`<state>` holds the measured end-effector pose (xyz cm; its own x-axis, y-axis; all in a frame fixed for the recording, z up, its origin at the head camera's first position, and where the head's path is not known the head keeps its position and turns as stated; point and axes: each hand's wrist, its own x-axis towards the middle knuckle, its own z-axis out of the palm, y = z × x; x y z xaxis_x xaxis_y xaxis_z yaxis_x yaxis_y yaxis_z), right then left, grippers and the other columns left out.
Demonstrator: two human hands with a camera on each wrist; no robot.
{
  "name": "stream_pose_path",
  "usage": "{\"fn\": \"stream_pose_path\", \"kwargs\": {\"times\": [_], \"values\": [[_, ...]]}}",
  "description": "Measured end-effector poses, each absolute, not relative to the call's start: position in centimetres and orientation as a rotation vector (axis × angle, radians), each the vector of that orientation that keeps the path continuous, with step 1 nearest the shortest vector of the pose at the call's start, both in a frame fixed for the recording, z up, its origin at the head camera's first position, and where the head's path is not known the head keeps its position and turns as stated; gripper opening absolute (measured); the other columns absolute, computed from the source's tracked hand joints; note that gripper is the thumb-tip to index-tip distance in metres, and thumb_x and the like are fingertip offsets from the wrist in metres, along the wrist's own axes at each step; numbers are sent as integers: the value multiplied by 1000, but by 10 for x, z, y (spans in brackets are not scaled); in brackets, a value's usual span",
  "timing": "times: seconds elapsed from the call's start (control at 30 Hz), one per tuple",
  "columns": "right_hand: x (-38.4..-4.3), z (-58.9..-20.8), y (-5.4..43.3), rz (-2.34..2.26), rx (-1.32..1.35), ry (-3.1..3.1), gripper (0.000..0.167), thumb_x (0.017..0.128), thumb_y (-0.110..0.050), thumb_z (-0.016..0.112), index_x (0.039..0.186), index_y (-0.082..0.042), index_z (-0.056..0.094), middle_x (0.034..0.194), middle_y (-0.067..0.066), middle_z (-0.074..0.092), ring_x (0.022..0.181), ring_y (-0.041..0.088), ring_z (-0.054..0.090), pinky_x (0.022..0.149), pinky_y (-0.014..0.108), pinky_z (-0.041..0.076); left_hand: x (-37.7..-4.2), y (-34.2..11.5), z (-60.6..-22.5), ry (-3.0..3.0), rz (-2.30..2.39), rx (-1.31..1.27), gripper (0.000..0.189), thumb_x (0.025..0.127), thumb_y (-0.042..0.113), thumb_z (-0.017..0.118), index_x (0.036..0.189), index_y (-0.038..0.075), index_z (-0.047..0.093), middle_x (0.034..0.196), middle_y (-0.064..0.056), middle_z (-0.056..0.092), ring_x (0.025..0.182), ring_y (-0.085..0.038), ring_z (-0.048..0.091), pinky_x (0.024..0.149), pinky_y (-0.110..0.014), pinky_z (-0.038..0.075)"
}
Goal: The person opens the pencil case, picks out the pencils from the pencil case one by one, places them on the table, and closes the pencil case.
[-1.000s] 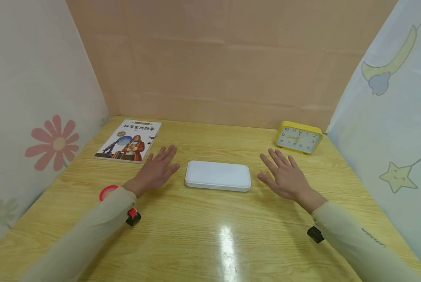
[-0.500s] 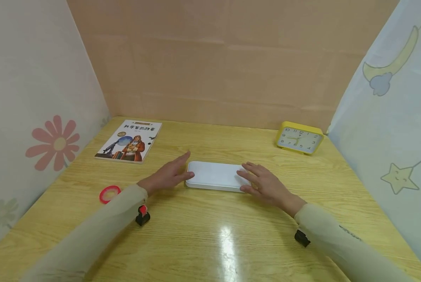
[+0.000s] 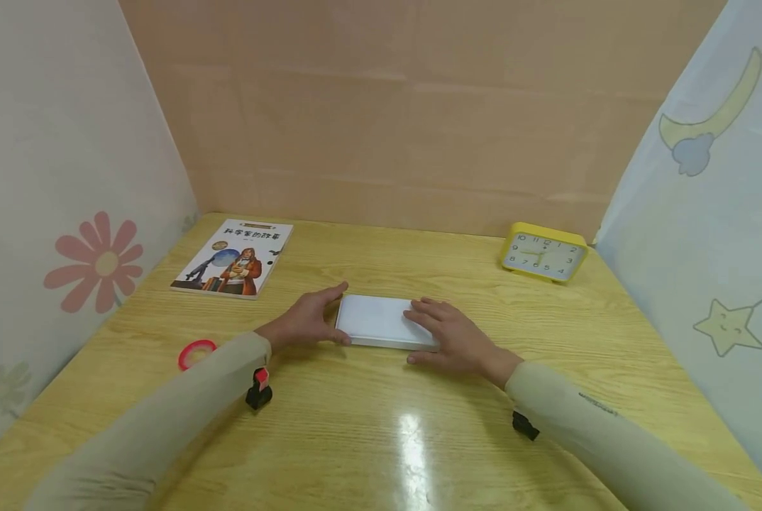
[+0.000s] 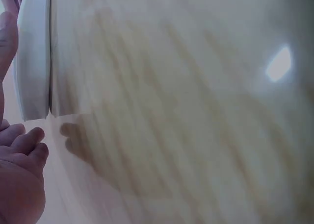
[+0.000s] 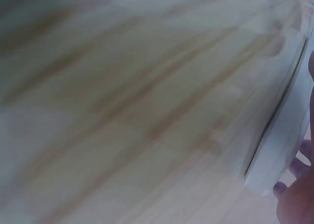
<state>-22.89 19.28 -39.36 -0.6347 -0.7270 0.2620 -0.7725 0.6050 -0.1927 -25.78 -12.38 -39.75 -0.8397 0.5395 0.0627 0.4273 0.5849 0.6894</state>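
Note:
A flat white case [image 3: 376, 319] with rounded edges lies on the wooden table, its long side facing me. My left hand [image 3: 306, 321] is round its left end, thumb at the front left corner and forefinger by the back left corner. Over the right end lies my right hand [image 3: 453, 338], with fingers spread across the top and the thumb in front of the front edge. That hand hides the case's right end in the head view. Close up, the left wrist view shows the case's side [image 4: 33, 62]; the right wrist view shows its other end [image 5: 279, 136].
A picture-covered book [image 3: 233, 257] lies at the back left. The yellow alarm clock [image 3: 543, 253] stands at the back right. A red ring [image 3: 194, 353], perhaps a tape roll, lies beside the left forearm. Patterned cloth walls [image 3: 694, 234] flank the table.
Both hands have come inward from either side to the case's two ends. The right hand has slid left over its top. The case appears to stay in place.

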Motion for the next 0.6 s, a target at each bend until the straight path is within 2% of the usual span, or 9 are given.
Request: {"fn": "stream_pose_path", "kwargs": {"times": [0.3, 0.6], "values": [[-233, -397, 178, 346, 1211, -2696, 67, 82, -56, 65, 136, -16, 53, 144, 14, 40, 133, 36, 32, 106, 53, 25, -261, -120, -399, 2582, 1151, 788, 105, 65, 33, 87, 147, 0, 30, 149, -11, 31, 134, -24, 33, 106, -37, 29], [-238, -399, 176, 330, 1181, -2727, 60, 86, -54, 62, 134, -20, 53, 145, 18, 37, 132, 38, 31, 105, 54, 24, -265, -120, -401, 2603, 1156, 761, 104, 62, 30, 90, 144, -1, 34, 148, -11, 33, 133, -25, 35, 106, -38, 29]]}}
